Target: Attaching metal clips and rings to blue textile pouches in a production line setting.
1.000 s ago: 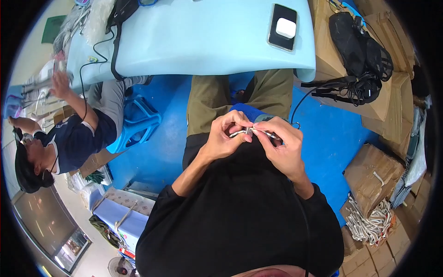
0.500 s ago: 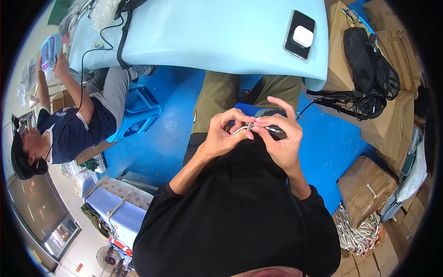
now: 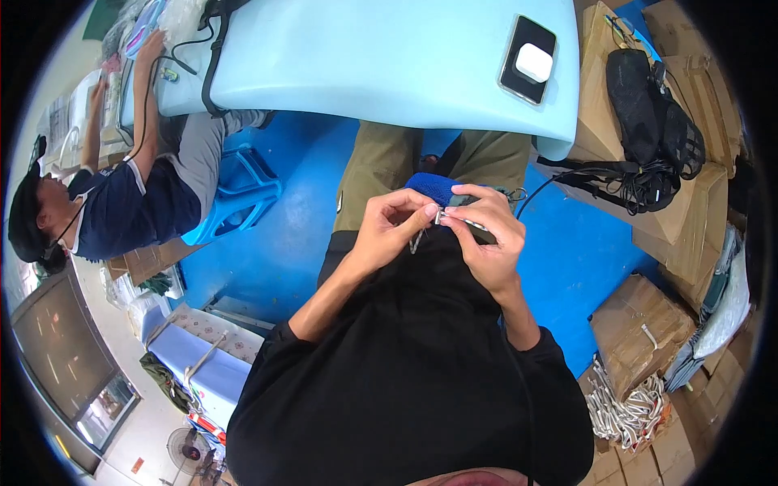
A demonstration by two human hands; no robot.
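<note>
Both hands meet over my lap, fingertips pinched. My left hand (image 3: 391, 228) grips a small silvery metal piece (image 3: 439, 216) between thumb and forefinger. From the other side my right hand (image 3: 493, 236) pinches the same piece with thumb and forefinger. A thin pale cord loop (image 3: 416, 242) hangs beneath the left fingers. Just beyond the fingertips lies a blue mesh-like item (image 3: 432, 186) on my lap, with a darker grey part partly hidden by the right hand. The exact shape of the metal piece is too small to make out.
A light blue covered table (image 3: 348, 65) stands ahead, bearing a phone (image 3: 517, 85) with a white case (image 3: 533, 62) on it. At right are cardboard boxes (image 3: 640, 324), a black bag (image 3: 640, 105) and bundled white cords (image 3: 628, 409). A co-worker (image 3: 130, 202) sits at left on a blue stool (image 3: 243, 190).
My right fingers have curled in from a raised position, and the left fingers have shifted around the metal piece. A cord loop now hangs below. The co-worker's arms have moved toward the table.
</note>
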